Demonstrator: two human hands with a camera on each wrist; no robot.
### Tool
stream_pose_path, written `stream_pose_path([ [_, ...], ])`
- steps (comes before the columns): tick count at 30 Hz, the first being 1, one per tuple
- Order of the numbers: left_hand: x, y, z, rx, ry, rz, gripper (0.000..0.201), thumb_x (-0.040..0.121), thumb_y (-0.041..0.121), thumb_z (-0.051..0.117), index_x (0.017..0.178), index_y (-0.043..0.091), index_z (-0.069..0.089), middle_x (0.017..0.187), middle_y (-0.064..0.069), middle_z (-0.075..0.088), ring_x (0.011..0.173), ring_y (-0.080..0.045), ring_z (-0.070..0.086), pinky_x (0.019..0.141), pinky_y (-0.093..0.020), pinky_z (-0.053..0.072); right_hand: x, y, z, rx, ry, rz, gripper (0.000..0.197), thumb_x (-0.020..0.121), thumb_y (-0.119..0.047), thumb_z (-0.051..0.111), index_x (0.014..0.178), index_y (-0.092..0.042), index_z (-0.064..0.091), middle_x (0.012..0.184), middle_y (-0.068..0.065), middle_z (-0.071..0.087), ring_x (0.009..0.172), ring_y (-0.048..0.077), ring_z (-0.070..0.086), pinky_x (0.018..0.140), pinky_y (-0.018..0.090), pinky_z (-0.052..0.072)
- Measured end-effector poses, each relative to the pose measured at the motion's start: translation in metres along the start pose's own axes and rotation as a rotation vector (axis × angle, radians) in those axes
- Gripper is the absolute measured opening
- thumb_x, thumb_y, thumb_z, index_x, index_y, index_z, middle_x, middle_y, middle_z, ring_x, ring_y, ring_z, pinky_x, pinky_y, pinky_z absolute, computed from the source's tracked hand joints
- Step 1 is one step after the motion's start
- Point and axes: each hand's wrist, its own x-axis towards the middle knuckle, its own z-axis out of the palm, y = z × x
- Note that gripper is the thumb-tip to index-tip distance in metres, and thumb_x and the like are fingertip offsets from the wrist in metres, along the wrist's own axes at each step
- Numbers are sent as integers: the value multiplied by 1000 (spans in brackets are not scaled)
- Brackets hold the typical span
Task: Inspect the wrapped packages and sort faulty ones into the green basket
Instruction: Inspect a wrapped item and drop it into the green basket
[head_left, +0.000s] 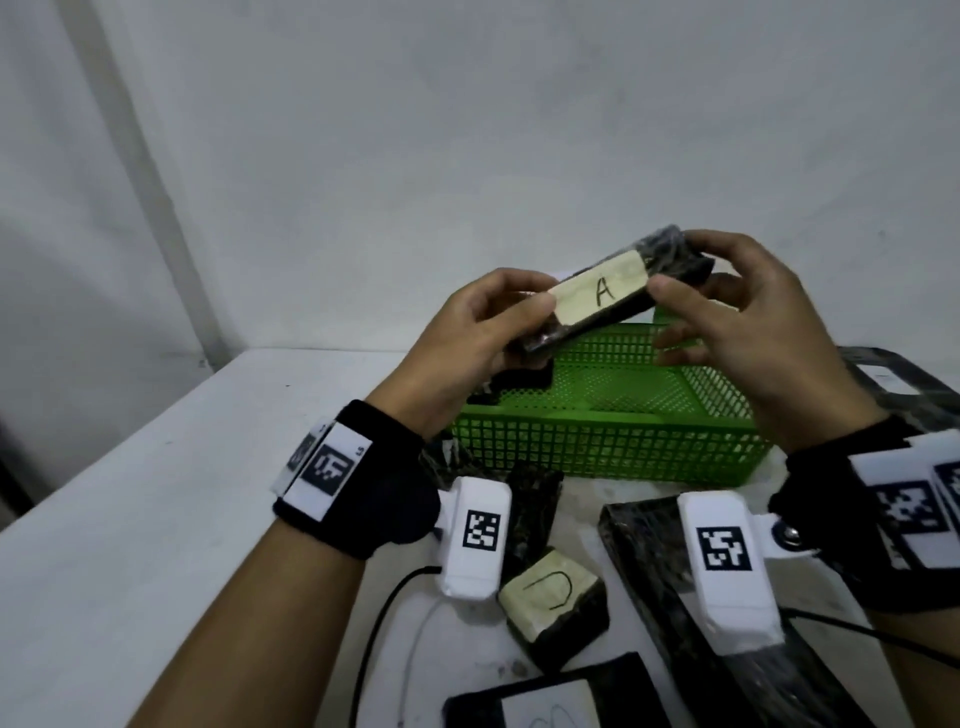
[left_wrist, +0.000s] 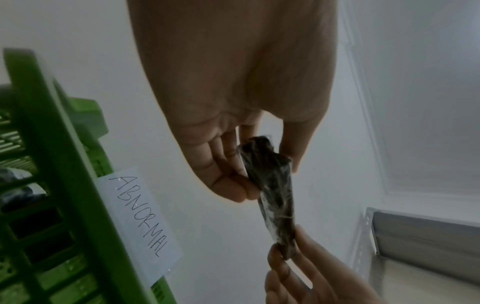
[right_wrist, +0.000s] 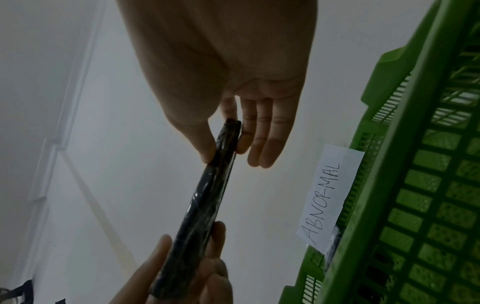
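Both hands are raised above a white table (head_left: 156, 519), sharing one wrapped package between them. On the left, the left hand (head_left: 467, 338) curls thumb and fingers around the package's lower left end. The package (head_left: 602, 299) is a long, flat black bar sealed in shiny, wrinkled clear film, tilted so its right end sits higher, with a cream label marked "A" facing up. On the right, the right hand (head_left: 753, 332) pinches the upper right end between thumb and forefinger, while its other fingers stay loosely extended below.

Directly beneath the held package sits the green basket (head_left: 608, 447), a shallow rectangular plastic tray with mesh walls and floor. One dark wrapped item lies in its left corner (head_left: 511, 387); the remaining floor is bare mesh. In the wrist views, a white paper tag (left_wrist: 139, 224) on the basket's outer wall reads "ABNORMAL".

Nearer the viewer, more film-wrapped black packages lie on the table: a small block with a cream label (head_left: 553, 603) and a long bar (head_left: 654, 587) to its right.
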Motion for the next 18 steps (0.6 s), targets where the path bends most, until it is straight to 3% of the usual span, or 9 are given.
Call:
stream_pose_path([
  [4, 0, -4, 3, 37, 24, 58, 17, 91, 3, 66, 104, 14, 62, 106, -8, 66, 87, -18, 67, 77, -39, 62, 1, 4, 4, 149, 70, 93, 47, 94, -18, 70, 129, -15, 38, 110, 14, 70, 64, 16, 74, 64, 30, 62],
  [7, 0, -9, 11, 123, 69, 84, 24, 82, 13, 78, 98, 18, 62, 100, -3, 69, 79, -22, 70, 78, -54, 60, 1, 1, 10, 255, 66, 155, 52, 96, -15, 67, 130, -16, 28, 104, 12, 70, 61, 15, 73, 61, 25, 60],
  [9, -1, -10, 13, 151, 51, 91, 25, 81, 16, 79, 100, 17, 62, 99, -2, 71, 80, -24, 70, 79, -58, 59, 1, -2, 10, 249, 58, 135, 53, 96, -13, 67, 129, -16, 25, 100, 10, 69, 59, 13, 72, 61, 25, 60],
  [14, 0, -8, 14, 244, -31, 92, 17, 95, 26, 64, 110, 18, 65, 108, -5, 72, 89, -12, 70, 81, -35, 60, 9, -7, -9, 178, 171, 98, 41, 95, -16, 68, 121, -12, 37, 99, 11, 69, 61, 16, 71, 56, 27, 59],
  [18, 5, -13, 11, 252, 172, 138, 11, 95, 25, 65, 105, 26, 64, 105, -11, 72, 87, -11, 69, 75, -31, 57, 11, -7, -20, 130, 203, 75, 31, 96, -15, 67, 115, -9, 45, 88, 7, 72, 54, 10, 68, 49, 26, 56],
])
